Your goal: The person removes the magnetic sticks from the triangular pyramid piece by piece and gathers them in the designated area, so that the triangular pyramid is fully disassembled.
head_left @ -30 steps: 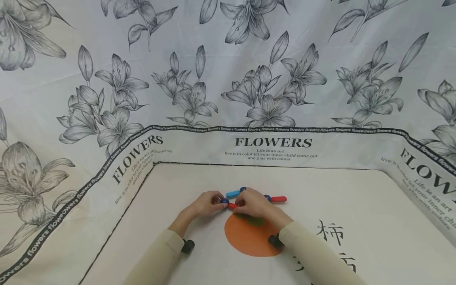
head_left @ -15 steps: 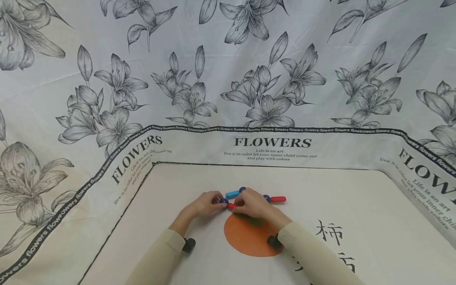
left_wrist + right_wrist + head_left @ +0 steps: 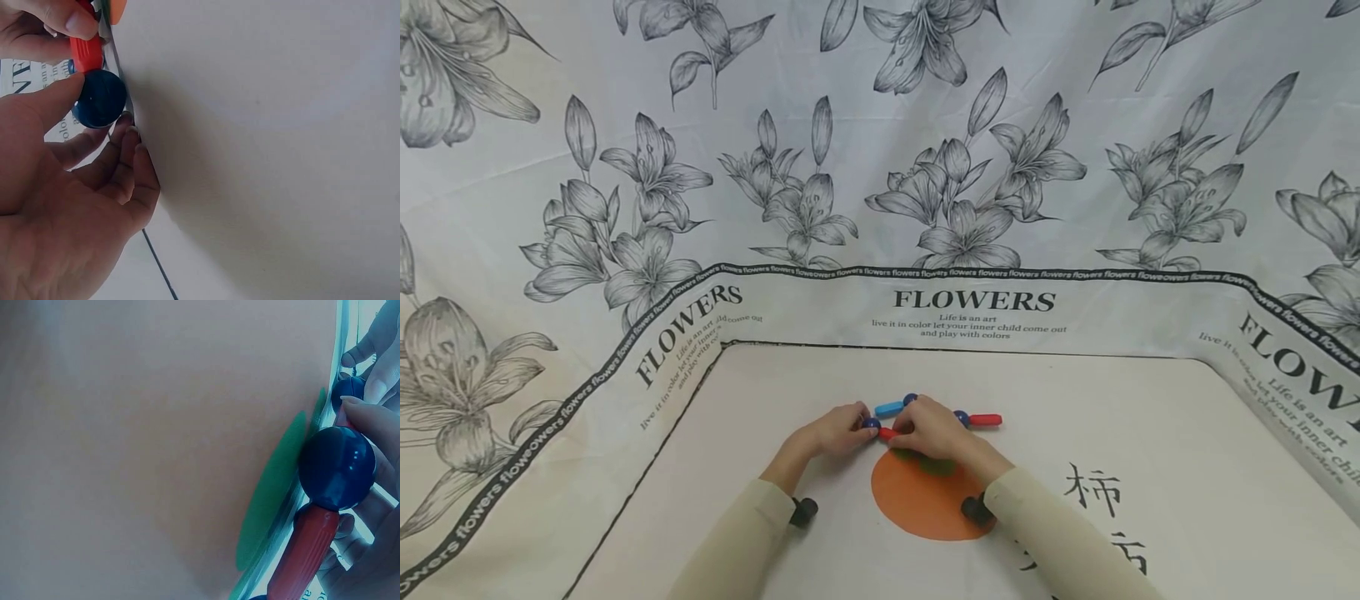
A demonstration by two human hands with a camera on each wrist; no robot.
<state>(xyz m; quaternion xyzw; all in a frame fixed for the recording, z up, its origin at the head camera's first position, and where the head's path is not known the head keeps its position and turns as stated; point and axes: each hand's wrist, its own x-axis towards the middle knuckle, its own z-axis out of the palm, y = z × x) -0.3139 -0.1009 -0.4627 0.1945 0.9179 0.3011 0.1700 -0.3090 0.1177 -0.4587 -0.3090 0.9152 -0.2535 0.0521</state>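
Observation:
My left hand (image 3: 837,429) pinches a dark blue ball (image 3: 100,99) between thumb and fingers. The ball meets the end of a short red rod (image 3: 86,53), which my right hand (image 3: 928,427) grips between thumb and fingers. In the right wrist view, another blue ball (image 3: 337,467) sits beside the right hand, with a ridged red rod (image 3: 304,553) against it. Behind the hands in the head view lies a light blue rod (image 3: 890,409), its right end at a blue ball (image 3: 911,400). The right hand partly hides the pieces.
The pieces are on a pale mat (image 3: 805,375) printed with an orange fruit (image 3: 917,504), green leaves (image 3: 272,494) and dark characters. A floral cloth (image 3: 962,200) rises behind and at the sides. Dark wrist cameras sit under both sleeves.
My left wrist has shifted slightly to the right. Both hands keep their hold on the ball and the red rod, and the other pieces have not visibly moved.

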